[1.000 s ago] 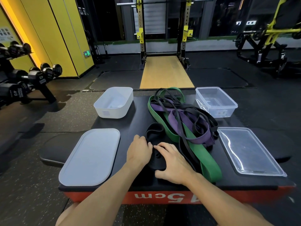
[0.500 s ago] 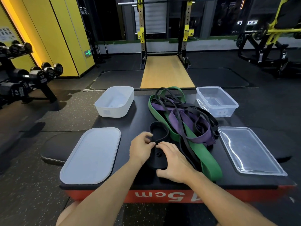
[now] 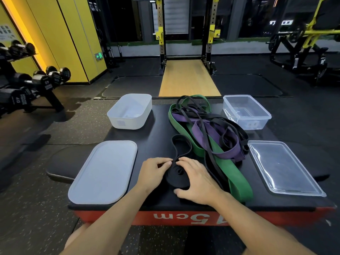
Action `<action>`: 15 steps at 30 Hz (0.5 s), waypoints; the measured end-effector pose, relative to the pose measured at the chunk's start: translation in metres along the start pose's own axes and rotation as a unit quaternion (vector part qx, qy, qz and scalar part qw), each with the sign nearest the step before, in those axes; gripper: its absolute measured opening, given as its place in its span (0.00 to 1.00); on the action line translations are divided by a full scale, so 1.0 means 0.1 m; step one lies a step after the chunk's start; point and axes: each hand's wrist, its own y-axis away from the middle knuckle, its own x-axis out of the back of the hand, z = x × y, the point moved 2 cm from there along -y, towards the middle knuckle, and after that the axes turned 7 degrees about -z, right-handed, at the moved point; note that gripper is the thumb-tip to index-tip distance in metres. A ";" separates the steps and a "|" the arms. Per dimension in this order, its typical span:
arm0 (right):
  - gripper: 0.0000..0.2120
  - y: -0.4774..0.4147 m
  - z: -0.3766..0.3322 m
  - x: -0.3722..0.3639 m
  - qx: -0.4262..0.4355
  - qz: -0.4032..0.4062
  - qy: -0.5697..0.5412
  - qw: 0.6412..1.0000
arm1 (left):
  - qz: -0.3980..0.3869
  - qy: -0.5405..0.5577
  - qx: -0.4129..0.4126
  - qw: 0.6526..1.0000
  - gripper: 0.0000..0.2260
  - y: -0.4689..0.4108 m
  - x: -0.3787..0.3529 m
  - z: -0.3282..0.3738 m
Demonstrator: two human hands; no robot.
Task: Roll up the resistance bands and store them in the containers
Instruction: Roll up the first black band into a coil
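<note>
A black resistance band (image 3: 178, 176) lies partly coiled into a flat roll near the front of the black-topped box (image 3: 158, 133), its free loop stretching away from me. My left hand (image 3: 153, 173) pinches the band at the roll's upper left edge. My right hand (image 3: 197, 180) cups the roll from the right, thumb curled under it. A pile of green (image 3: 235, 179), purple (image 3: 219, 142) and thin black bands lies tangled just right of the roll. A white tub (image 3: 129, 112) stands at the back left, a clear tub (image 3: 246, 112) at the back right.
A frosted white lid (image 3: 104, 172) lies flat at the front left and a clear lid (image 3: 283, 166) at the front right. The box has a red front edge (image 3: 184, 218). A dumbbell rack (image 3: 27, 83) stands on the floor to the left.
The black roll has grown larger and the free loop has become narrower and drawn closer. Both hands stayed at the roll, fingers shifting around it.
</note>
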 end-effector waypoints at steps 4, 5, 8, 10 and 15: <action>0.48 0.03 -0.04 -0.03 -0.059 0.027 0.049 0.997 | -0.011 -0.037 -0.005 0.999 0.10 0.01 0.01 0.01; 0.48 0.04 -0.05 -0.04 -0.074 0.031 0.063 0.995 | -0.021 -0.041 -0.008 0.999 0.11 0.02 0.02 0.00; 0.47 0.07 -0.06 -0.06 -0.091 0.028 0.102 0.990 | -0.043 -0.050 -0.018 0.998 0.12 0.04 0.04 -0.04; 0.47 0.07 -0.07 -0.06 -0.088 0.024 0.118 0.989 | -0.023 -0.085 -0.024 0.996 0.12 0.03 0.02 -0.08; 0.52 0.06 -0.10 -0.06 -0.093 0.020 0.131 0.987 | 0.027 -0.165 -0.031 0.985 0.11 0.03 0.01 -0.10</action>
